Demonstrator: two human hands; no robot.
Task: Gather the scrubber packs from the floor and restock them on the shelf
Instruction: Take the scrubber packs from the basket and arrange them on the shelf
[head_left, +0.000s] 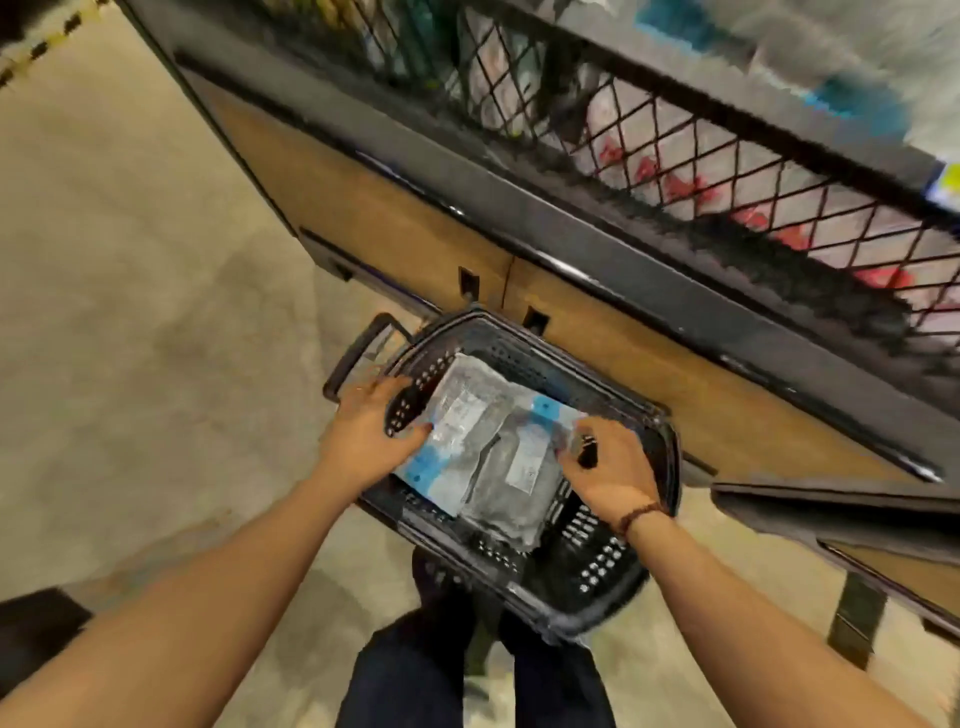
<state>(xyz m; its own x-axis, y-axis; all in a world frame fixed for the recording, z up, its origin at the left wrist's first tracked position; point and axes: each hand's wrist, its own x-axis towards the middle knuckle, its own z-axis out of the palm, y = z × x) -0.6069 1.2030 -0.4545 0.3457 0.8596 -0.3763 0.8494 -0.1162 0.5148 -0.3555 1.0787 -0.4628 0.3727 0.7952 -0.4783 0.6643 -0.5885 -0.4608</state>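
Two scrubber packs (488, 457) lying in one black basket (660, 447) on the floor (130, 312), hard against the shelf (597, 249) base. Open floor left. Left hand (363, 441) grip pinching packs' left edge; right hand (608, 467) grip pinching right edge.

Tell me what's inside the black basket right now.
The black basket holds a stack of scrubber packs, clear wrap with blue labels. Both hands, left hand and right hand, grip its edges. Anything beneath the stack is covered.

Scrubber packs (488, 447) — white labels blurred, nothing legible.
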